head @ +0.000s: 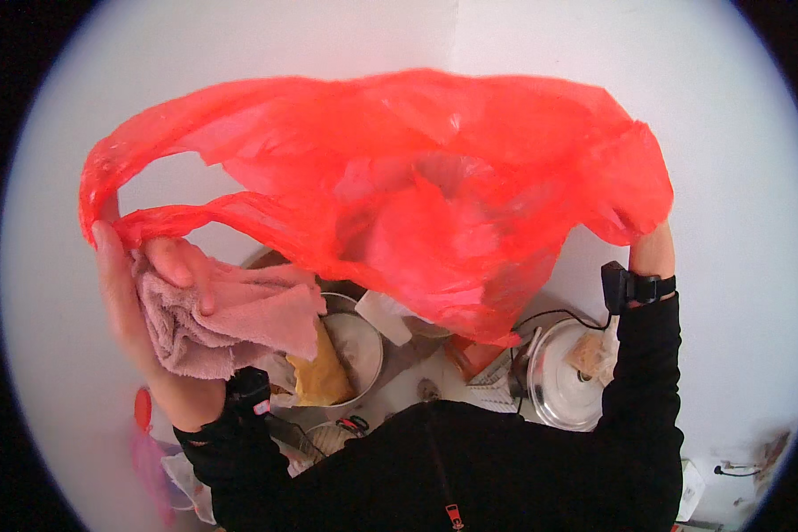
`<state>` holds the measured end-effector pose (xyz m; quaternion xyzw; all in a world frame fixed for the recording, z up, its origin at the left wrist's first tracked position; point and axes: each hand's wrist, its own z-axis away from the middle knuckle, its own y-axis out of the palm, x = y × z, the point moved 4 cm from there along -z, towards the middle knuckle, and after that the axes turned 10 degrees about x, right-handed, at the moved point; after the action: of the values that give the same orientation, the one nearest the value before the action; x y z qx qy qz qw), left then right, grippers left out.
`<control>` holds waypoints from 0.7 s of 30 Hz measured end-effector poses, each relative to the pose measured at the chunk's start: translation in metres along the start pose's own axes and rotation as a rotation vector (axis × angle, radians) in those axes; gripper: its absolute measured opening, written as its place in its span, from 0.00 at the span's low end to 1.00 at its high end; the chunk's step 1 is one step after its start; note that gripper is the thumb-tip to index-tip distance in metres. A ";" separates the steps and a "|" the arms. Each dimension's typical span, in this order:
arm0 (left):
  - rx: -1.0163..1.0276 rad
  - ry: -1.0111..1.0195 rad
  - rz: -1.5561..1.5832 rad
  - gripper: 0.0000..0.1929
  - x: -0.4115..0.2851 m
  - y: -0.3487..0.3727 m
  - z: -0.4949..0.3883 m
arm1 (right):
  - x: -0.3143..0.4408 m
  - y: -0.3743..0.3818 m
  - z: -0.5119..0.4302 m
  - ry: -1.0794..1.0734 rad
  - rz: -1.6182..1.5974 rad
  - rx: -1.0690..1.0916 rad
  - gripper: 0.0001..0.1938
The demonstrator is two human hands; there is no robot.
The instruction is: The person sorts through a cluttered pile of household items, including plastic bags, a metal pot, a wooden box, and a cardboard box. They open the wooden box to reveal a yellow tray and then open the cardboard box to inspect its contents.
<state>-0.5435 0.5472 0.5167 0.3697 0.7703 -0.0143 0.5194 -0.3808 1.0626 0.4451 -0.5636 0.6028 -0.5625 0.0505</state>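
A thin red plastic bag [439, 133] is stretched out in the air between both hands. My left hand [166, 266] holds a folded pink towel [233, 319] against the palm. The bag's handle loops [100, 173] come together at that same hand, by the thumb. At the far end, my right hand [628, 183] is covered by the red film, which is drawn out over it. Its fingers cannot be made out. Only the wrist shows below the film, with a black strap and device [628, 289] on it.
Below the bag stand a round pan [366, 352], a yellow packet [322, 372] and a pot with a shiny lid [562, 379]. A dark cable [558, 312] runs near the right wrist. Pale walls [386, 40] rise behind. More plastic bags [149, 465] hang at lower left.
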 end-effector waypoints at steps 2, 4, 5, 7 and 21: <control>0.180 0.031 -0.039 0.25 -0.006 0.000 0.002 | 0.015 0.004 0.002 -0.048 0.038 -0.035 0.20; -0.161 0.053 -0.131 0.23 -0.001 -0.018 0.006 | 0.035 0.006 0.007 -0.139 -0.037 -0.096 0.20; -0.224 0.047 -0.108 0.22 0.004 -0.023 0.008 | 0.047 0.007 0.011 -0.207 -0.126 -0.120 0.20; -0.163 0.004 -0.206 0.15 0.020 -0.023 0.010 | 0.070 0.026 0.018 -0.273 -0.743 0.043 0.20; -0.046 -0.271 -0.473 0.21 0.159 -0.042 0.028 | 0.242 0.130 0.097 -0.530 -0.834 0.834 0.24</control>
<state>-0.5758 0.5940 0.3598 0.1623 0.7589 -0.1670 0.6081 -0.4813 0.7898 0.4534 -0.8034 0.0312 -0.5637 0.1895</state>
